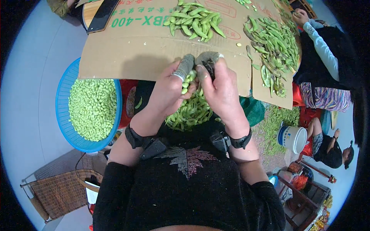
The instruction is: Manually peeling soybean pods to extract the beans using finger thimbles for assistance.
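Observation:
Above my lap, at the front edge of a cardboard sheet (pixel 111 57), both my hands are close together. My left hand (pixel 166 89) is curled round several shelled green soybeans (pixel 186 83); a grey knit cover (pixel 185 65) wraps one of its digits. My right hand (pixel 223 84) is closed beside it, thumb bent toward the fingers, with a darkened knit cover (pixel 208 57) at its tip. What lies in that pinch is hidden. Below the hands, green pods or husks (pixel 189 115) fill my lap. A pile of soybean pods (pixel 196 21) lies just beyond them on the cardboard.
At left stands a blue basket (pixel 61 115) full of shelled beans. A larger pod heap (pixel 275 42) covers the cardboard's right side, near another person's arm (pixel 322 46). Pods strew the floor beside a white bucket (pixel 296 139). A dark flat blade-like object (pixel 102 17) lies far left.

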Tool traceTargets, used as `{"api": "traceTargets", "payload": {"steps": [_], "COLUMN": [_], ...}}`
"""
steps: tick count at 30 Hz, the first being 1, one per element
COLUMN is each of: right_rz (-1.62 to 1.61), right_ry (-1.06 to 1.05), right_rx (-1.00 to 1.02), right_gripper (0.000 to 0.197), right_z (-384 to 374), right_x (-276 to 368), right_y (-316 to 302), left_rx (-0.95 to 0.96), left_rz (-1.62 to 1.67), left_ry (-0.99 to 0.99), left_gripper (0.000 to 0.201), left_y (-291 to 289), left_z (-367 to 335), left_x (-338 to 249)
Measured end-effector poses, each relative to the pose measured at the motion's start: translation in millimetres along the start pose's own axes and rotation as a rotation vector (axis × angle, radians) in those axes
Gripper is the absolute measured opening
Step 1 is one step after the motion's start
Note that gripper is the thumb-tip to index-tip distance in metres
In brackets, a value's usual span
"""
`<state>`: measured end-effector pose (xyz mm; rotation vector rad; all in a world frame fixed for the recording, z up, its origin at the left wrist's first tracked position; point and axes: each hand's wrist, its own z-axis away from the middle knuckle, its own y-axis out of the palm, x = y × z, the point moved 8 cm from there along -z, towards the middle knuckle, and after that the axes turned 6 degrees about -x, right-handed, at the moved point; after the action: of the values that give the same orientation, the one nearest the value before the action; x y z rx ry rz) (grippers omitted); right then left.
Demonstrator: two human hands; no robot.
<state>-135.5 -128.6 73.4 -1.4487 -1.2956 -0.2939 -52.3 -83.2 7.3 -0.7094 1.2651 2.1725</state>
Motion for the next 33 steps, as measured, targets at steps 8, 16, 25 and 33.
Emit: {"api": "traceTargets", "payload": {"steps": [8,16,25,33], "right_rz": [-0.424,0.528,0.621,-0.763], "right_ry": [0.069,-0.028,-0.162,0.611], "right_rx": [0.162,0.007,-0.170,0.295], "right_gripper": [0.018,0.021,0.015,0.010], "right_z": [-7.2,-59.6,-71.6,-1.5], "right_x": [-4.9,-26.7,-27.7,-30.1], "right_y": [11.6,2.1,0.6,25.3], "left_rx": [0.295,-0.688,-1.232,-0.042], "left_rz": [0.345,-0.162,-1.406,-1.374], "left_ry": [-0.012,0.871,1.210,1.246], "left_gripper": [0.017,0.017,0.024,0.033], "left_y": [-11.6,-190.2,-189.8,11.0], "left_z": [-0.3,87.4,131.2,70.2], "left_x": [-12.1,-158.9,-172.0,-75.8]}}
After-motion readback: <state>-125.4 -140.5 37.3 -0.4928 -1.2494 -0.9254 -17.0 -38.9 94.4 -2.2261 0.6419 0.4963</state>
